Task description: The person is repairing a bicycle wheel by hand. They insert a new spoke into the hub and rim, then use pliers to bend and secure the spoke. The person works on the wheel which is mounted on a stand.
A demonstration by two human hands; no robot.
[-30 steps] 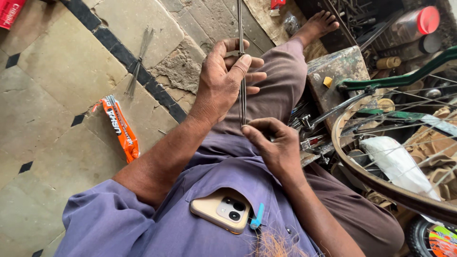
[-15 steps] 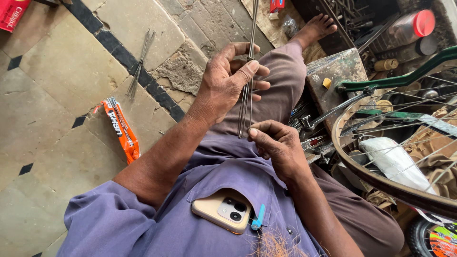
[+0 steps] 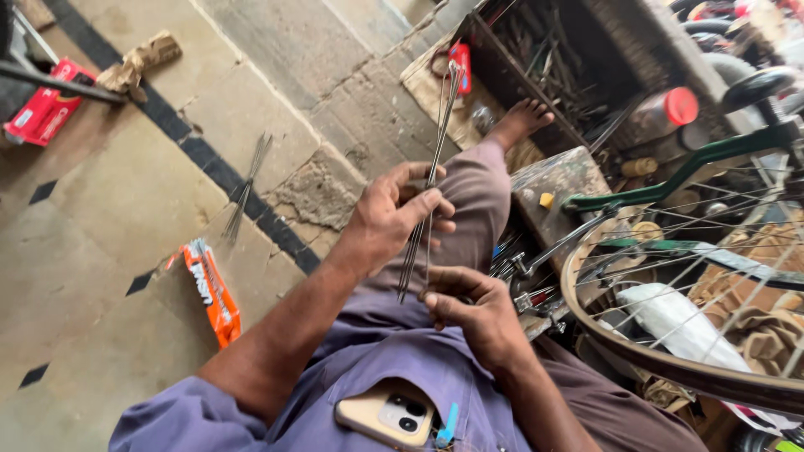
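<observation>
Between the fingers (image 3: 419, 203) of the left hand (image 3: 392, 219) runs a thin bundle of metal spokes (image 3: 433, 163), clenched about midway along its length, thumb on the near side and the other fingers wrapped over the far side. The bundle stands nearly upright and leans a little to the right at the top, where its bent ends fan out against the dark shelf behind. Just below, the right hand (image 3: 473, 311) pinches the lower end of one spoke between thumb and forefinger, its remaining fingers curled in; the other lower tips hang free just beside that thumb. Both hands are above the person's lap, over brown trousers (image 3: 481, 201), with one bare foot (image 3: 521, 122) stretched out beyond the knee.

A purple shirt fills the bottom edge, and a phone in a tan case (image 3: 387, 413) sticks out of its chest pocket next to a blue pen cap (image 3: 448, 422). To the right, a bicycle wheel (image 3: 662, 356) with its spokes in place lies close to the right forearm, with a green bicycle frame (image 3: 695, 163) above it. A jar with a red lid (image 3: 666, 113) stands farther back. On the stone floor (image 3: 100, 276) to the left lie an orange packet (image 3: 209, 289), a loose bundle of more spokes (image 3: 247, 188) and a red box (image 3: 46, 113), all well apart from the hands.
</observation>
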